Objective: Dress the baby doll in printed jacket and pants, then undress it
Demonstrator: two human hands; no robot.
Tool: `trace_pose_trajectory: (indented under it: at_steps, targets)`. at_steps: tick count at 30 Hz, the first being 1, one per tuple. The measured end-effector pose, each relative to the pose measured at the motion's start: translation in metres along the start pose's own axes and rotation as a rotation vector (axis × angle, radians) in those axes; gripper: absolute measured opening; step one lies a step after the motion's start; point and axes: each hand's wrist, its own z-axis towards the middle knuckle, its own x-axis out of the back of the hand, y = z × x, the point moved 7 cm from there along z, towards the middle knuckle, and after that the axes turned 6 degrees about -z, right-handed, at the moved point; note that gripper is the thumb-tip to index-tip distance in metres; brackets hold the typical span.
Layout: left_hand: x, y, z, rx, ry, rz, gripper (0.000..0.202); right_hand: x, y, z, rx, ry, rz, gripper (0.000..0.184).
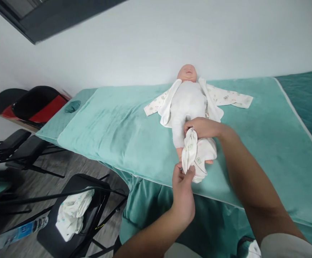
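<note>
A baby doll [187, 73] lies face up on a padded bed, its head toward the wall. Its body and legs are in a light grey one-piece suit [186, 100]. A white printed baby jacket [230, 96] is spread open around it, sleeves stretched to both sides; whether the doll's arms are inside is hidden. Over the doll's lower legs are bunched white printed baby pants [204, 152]. My left hand [183, 190] pinches their near end beside a bare foot. My right hand [203, 127], fingers curled, grips their upper edge between the doll's legs.
A teal cover [113, 122] lies over the bed, which has a face hole [72, 106] at its left end. Below left, a black folding chair [91, 215] holds a crumpled printed cloth [74, 213]. Nearby is a plastic water bottle [18, 233]. More chairs [40, 104] stand at far left.
</note>
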Motion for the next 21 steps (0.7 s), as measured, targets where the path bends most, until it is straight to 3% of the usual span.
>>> trace_pose_trajectory:
  at_steps: [7, 14, 17, 21]
  targets:
    - [0.036, 0.011, 0.024, -0.056, 0.005, 0.056, 0.020, -0.004, 0.003, 0.004, -0.044, 0.035, -0.035, 0.013]
    - [0.045, 0.031, 0.047, -0.071, -0.030, 0.226, 0.020, -0.008, 0.004, 0.006, -0.041, 0.060, -0.071, 0.013]
    - [0.048, 0.032, 0.052, -0.070, -0.034, 0.346, 0.021, -0.010, 0.005, 0.006, -0.047, 0.061, -0.076, 0.013]
    - [0.047, 0.032, 0.054, -0.102, -0.071, 0.330, 0.027, -0.009, 0.002, 0.004, 0.007, 0.047, -0.035, 0.011]
